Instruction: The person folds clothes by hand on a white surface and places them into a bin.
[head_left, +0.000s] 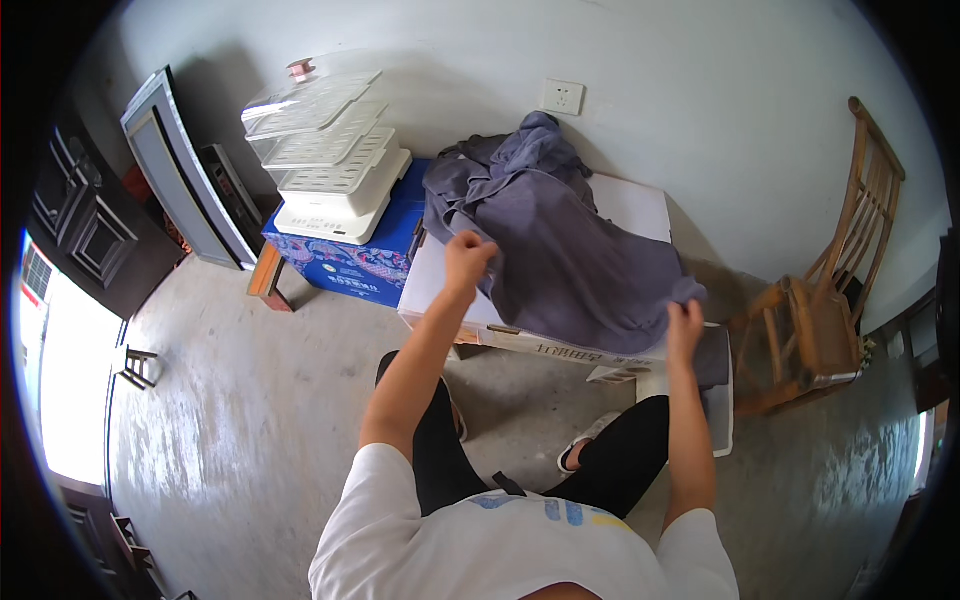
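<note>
A purple-grey cloth, towel-like (570, 247), is spread over a white cardboard box (637, 199) in front of me. Its near edge hangs slightly past the box's front side, which bears printed writing. My left hand (470, 261) pinches the cloth's edge on the left. On the right, my right hand (685, 322) grips a corner of the same cloth. Behind the spread part lies a crumpled heap of grey-purple fabric (532, 142) against the wall; whether it is one piece with the cloth cannot be told.
Left of the box, a white tiered appliance with clear trays (330, 180) stands on a blue patterned box (337, 270). A white plastic bin (721, 420) holding dark cloth sits by my right leg. Further right is a bamboo chair (825, 337). A wall socket (563, 97) is behind.
</note>
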